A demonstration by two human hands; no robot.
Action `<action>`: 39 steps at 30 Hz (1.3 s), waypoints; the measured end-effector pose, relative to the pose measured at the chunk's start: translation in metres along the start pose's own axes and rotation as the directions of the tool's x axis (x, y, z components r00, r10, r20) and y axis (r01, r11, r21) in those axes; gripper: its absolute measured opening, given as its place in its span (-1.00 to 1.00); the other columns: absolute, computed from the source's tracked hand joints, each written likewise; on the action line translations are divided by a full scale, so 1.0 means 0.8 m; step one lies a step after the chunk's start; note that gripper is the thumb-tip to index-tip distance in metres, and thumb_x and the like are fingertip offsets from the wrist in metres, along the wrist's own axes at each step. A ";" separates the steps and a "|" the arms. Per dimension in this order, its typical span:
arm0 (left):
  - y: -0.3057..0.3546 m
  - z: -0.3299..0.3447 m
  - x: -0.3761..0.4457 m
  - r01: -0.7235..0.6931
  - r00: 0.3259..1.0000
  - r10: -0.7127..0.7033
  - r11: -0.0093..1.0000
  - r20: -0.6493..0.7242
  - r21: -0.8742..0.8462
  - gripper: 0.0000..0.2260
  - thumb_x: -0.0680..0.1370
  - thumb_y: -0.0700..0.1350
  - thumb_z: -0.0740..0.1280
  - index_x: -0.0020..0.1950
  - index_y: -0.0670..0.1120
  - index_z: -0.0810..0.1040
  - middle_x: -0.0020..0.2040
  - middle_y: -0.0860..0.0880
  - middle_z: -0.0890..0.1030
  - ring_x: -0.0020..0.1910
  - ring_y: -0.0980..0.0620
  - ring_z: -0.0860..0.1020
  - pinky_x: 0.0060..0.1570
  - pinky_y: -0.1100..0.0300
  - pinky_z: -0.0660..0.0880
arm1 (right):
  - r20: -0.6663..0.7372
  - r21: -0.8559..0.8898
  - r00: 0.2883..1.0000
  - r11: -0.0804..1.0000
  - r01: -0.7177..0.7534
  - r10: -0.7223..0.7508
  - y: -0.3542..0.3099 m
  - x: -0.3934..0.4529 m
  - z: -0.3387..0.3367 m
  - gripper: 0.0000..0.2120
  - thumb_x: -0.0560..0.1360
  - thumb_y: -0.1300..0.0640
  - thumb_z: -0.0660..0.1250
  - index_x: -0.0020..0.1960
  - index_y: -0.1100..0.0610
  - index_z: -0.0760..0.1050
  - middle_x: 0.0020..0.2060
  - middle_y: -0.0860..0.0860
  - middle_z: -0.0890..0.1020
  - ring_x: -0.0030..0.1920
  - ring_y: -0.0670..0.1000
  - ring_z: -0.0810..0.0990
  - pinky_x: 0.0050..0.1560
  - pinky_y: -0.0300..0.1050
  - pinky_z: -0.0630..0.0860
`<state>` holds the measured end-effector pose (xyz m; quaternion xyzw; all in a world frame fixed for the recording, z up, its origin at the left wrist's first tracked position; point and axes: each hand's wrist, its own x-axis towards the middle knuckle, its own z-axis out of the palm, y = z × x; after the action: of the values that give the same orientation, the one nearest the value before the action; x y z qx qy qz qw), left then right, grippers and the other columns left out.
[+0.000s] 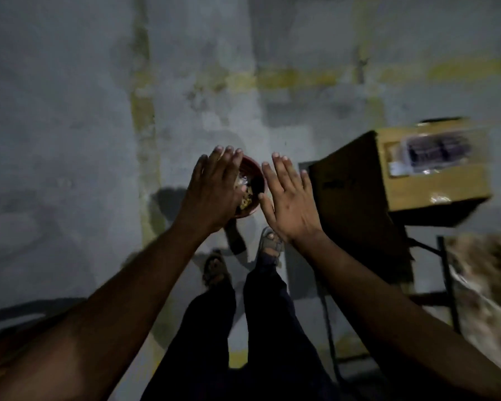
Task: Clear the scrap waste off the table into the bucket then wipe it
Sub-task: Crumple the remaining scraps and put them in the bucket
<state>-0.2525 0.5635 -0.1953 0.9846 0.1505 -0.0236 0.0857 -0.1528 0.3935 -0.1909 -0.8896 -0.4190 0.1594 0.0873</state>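
Head view, single frame, dim and partly blurred.

Left hand (214, 189): raised over the bucket, fingers straight and together, back of the hand to the camera; grip slack, nothing held.

Right hand (289, 198): just right of the bucket, fingers straight and slightly spread; grip slack, nothing held. The two hands are near each other but apart.

Bucket (253, 180): dark red, round, standing on the floor below and between the hands, its left part hidden behind the left hand.

Scrap waste (246, 195): pale yellowish and whitish bits lying inside the bucket; too blurred to tell their kind.

Floor (70, 125): grey concrete with worn yellow painted lines.

Cardboard box (434, 166): right of the hands, with a clear packet on its top face.

Worktop (480, 285): near right corner, only an edge in view, heavily blurred, on dark metal legs.

Feet in sandals (269, 241): on the floor near the bucket, dark trousers above them.
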 end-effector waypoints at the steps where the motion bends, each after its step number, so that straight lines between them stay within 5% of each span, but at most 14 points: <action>1: 0.018 -0.033 -0.004 -0.049 0.999 0.049 0.999 0.009 -0.002 -0.37 0.59 0.10 0.10 0.60 -0.17 0.20 0.57 -0.19 0.28 0.57 -0.19 0.19 0.51 -0.15 0.12 | -0.020 -0.009 0.999 0.999 -0.047 0.047 -0.003 -0.028 -0.028 -0.39 0.66 -0.14 -0.02 0.65 0.07 0.03 0.65 0.07 0.01 0.64 0.07 -0.07 0.57 0.28 0.04; 8: 0.171 -0.162 -0.035 -0.393 0.917 0.396 0.917 -0.038 0.063 -0.40 0.65 0.13 0.08 0.63 -0.12 0.15 0.62 -0.14 0.20 0.60 -0.13 0.13 0.55 -0.12 0.06 | -0.217 0.085 0.883 0.909 -0.408 0.417 0.003 -0.206 -0.153 -0.36 0.66 -0.20 -0.06 0.66 0.04 -0.04 0.65 0.01 -0.09 0.64 0.01 -0.18 0.59 0.25 -0.07; 17: 0.468 -0.176 -0.080 -0.758 0.650 0.759 0.648 0.020 0.072 -0.37 0.61 0.19 0.02 0.60 -0.13 0.23 0.59 -0.14 0.27 0.56 -0.15 0.22 0.51 -0.14 0.14 | -0.394 0.252 0.549 0.661 -0.706 0.737 0.129 -0.467 -0.176 -0.35 0.62 -0.21 -0.08 0.65 0.00 0.01 0.65 -0.03 -0.02 0.64 -0.03 -0.12 0.57 0.25 -0.02; 26: 0.731 -0.092 -0.196 -0.900 0.434 0.899 0.436 0.066 -0.028 -0.40 0.65 0.20 -0.02 0.63 -0.05 0.15 0.62 -0.08 0.22 0.58 -0.08 0.20 0.50 -0.10 0.18 | -0.395 0.366 0.255 0.406 -0.837 0.882 0.250 -0.745 -0.143 -0.37 0.65 -0.19 -0.06 0.66 -0.01 -0.01 0.65 -0.04 -0.04 0.64 -0.02 -0.13 0.57 0.23 0.01; 30: 0.791 -0.069 -0.217 -0.926 0.369 0.923 0.375 0.113 -0.043 -0.37 0.63 0.24 0.02 0.63 -0.04 0.14 0.62 -0.08 0.21 0.58 -0.10 0.18 0.52 -0.09 0.09 | -0.306 0.461 0.205 0.333 -0.822 0.930 0.279 -0.802 -0.121 -0.39 0.66 -0.19 -0.08 0.66 -0.02 -0.05 0.65 -0.05 -0.10 0.63 -0.05 -0.20 0.60 0.18 -0.05; 33: 0.807 -0.052 -0.215 -0.928 0.349 0.928 0.362 0.129 -0.093 -0.35 0.63 0.29 0.00 0.64 0.00 0.06 0.65 -0.06 0.11 0.60 -0.07 0.05 0.54 -0.06 -0.04 | -0.314 0.535 0.172 0.324 -0.781 0.934 0.287 -0.817 -0.104 -0.43 0.66 -0.17 -0.06 0.63 -0.04 0.06 0.65 -0.03 0.01 0.63 -0.02 -0.06 0.59 0.17 0.02; 37: 0.805 -0.029 -0.192 -0.879 0.383 0.901 0.423 0.204 -0.219 -0.35 0.61 0.36 -0.03 0.64 0.12 -0.02 0.66 0.04 -0.02 0.62 -0.01 -0.09 0.55 -0.15 -0.05 | -0.188 0.778 -0.208 0.016 -0.628 0.960 0.252 -0.824 -0.057 -0.42 0.62 -0.21 0.04 0.60 -0.08 0.11 0.64 -0.05 0.02 0.61 0.04 0.04 0.58 0.23 0.04; 39: 0.805 -0.018 -0.173 -0.872 0.334 0.911 0.395 0.240 -0.288 -0.35 0.59 0.41 -0.07 0.63 0.20 -0.04 0.66 0.10 -0.05 0.62 0.05 -0.12 0.55 -0.22 0.01 | -0.113 0.819 -0.275 -0.067 -0.570 0.955 0.219 -0.816 -0.033 -0.38 0.60 -0.26 0.04 0.61 -0.15 0.03 0.65 -0.05 -0.06 0.61 0.03 -0.03 0.56 0.24 0.04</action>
<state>-0.1904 -0.0795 -0.0673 0.8758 -0.4306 -0.1449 0.1629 -0.4081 -0.2230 -0.0792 -0.8236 0.4557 -0.1086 0.3196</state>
